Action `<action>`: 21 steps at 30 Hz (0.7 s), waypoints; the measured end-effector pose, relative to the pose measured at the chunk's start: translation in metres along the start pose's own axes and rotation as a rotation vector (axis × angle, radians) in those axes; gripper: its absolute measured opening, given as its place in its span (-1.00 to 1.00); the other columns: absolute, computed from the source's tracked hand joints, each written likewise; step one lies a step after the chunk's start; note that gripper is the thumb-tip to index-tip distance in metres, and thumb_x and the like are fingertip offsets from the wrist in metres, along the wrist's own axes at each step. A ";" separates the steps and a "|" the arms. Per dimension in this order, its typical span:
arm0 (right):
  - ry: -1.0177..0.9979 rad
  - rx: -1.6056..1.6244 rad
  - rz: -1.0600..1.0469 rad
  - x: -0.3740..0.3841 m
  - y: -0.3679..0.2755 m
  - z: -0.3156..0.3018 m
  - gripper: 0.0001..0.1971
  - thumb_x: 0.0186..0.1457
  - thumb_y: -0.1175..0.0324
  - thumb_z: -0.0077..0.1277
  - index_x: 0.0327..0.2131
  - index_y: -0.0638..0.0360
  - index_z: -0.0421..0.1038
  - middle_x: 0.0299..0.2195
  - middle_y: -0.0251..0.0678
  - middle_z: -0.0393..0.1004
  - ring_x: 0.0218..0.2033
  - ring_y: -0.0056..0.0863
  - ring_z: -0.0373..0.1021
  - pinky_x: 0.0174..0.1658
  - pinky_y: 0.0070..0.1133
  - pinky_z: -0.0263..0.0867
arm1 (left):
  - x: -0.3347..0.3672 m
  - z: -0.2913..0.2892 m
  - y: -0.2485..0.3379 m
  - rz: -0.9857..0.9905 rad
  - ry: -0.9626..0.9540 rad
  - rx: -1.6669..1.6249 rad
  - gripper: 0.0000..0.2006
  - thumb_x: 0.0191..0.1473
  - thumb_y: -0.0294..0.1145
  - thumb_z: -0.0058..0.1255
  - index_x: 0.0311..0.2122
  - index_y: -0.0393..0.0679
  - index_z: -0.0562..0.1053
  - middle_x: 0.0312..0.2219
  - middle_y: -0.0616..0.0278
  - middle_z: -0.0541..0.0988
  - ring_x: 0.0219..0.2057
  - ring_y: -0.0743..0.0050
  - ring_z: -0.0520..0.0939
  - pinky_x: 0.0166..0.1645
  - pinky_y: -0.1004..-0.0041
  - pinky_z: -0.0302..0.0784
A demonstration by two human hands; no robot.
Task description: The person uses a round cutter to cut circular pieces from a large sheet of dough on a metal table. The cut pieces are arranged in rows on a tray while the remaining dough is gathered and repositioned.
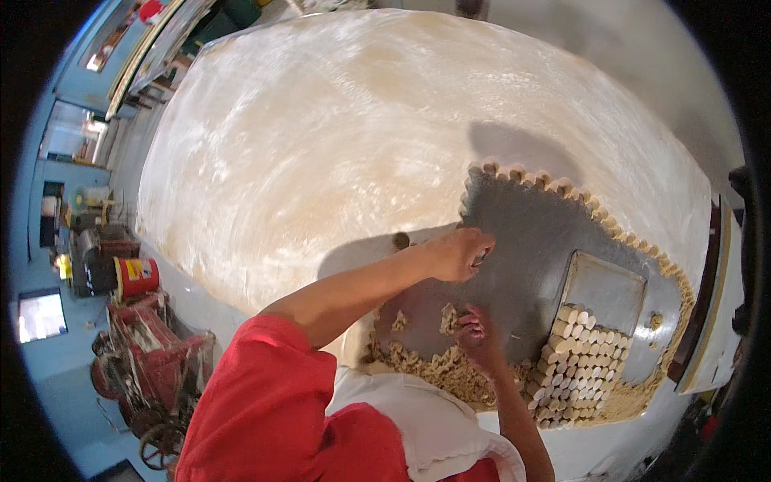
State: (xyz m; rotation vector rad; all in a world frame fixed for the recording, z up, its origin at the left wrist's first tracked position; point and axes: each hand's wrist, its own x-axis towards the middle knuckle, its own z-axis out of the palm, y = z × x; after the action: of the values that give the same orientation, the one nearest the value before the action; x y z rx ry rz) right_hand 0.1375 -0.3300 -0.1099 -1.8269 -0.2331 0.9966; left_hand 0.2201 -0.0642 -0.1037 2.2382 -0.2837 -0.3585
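Note:
A big floured sheet of rolled-out dough [321, 136] covers most of the metal table [514, 233], its cut edge scalloped. My left hand [460, 254] is closed above the bare metal beside that edge. A bit of a small dark, shiny thing shows in its fist, too little to name. Nearer to me, my right hand [479, 339] has its fingers curled in beside a crumpled dough scrap [449, 319]; what they hold, if anything, is hidden. Crumbled dough scraps [442, 374] are heaped along the table's near edge. Stacked dough rounds [574, 361] fill the near part of a tray on the right.
The tray's bare far part [606, 287] shows beyond the rounds. A narrow scalloped dough strip [618, 233] curves along the right side. At the left stand a red machine with a wheel [157, 361] and a red-and-yellow bucket [136, 275]. A white-topped surface [715, 297] lies off the table's right side.

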 end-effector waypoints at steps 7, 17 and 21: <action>-0.031 0.845 -0.061 -0.075 -0.008 -0.043 -0.36 0.26 0.29 0.30 0.35 0.05 0.29 0.05 -0.31 0.55 -0.02 -0.44 0.54 0.05 -0.44 0.47 | -0.083 0.033 0.128 -0.130 0.073 -1.079 -0.39 0.12 -0.34 0.40 0.28 -0.09 0.46 -0.22 0.17 0.61 -0.20 0.44 0.61 -0.21 0.30 0.61; -0.116 1.152 -0.245 -0.129 0.021 -0.018 -0.51 0.37 0.18 0.14 0.27 0.13 0.36 0.09 -0.17 0.50 0.14 -0.20 0.47 0.06 -0.28 0.58 | -0.138 0.099 0.268 0.407 0.621 0.030 -0.53 0.15 -0.53 0.27 0.18 -0.05 0.51 0.03 0.10 0.59 0.03 0.07 0.68 0.13 0.17 0.62; -0.345 1.634 -0.173 -0.121 0.035 -0.042 -0.71 0.23 0.35 0.31 -0.09 0.30 0.51 0.01 -0.07 0.55 0.11 -0.02 0.54 -0.08 -0.52 0.66 | -0.168 0.043 0.257 0.176 0.790 -0.038 -0.56 0.21 -0.38 0.22 0.19 -0.19 0.49 -0.01 -0.11 0.63 0.03 -0.11 0.67 0.14 0.10 0.58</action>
State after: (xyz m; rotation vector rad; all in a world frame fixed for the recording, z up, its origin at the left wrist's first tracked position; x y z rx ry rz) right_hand 0.0803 -0.4429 -0.0690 -0.1487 0.2059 0.8744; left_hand 0.0266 -0.2027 0.0953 2.1139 -0.0441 0.6042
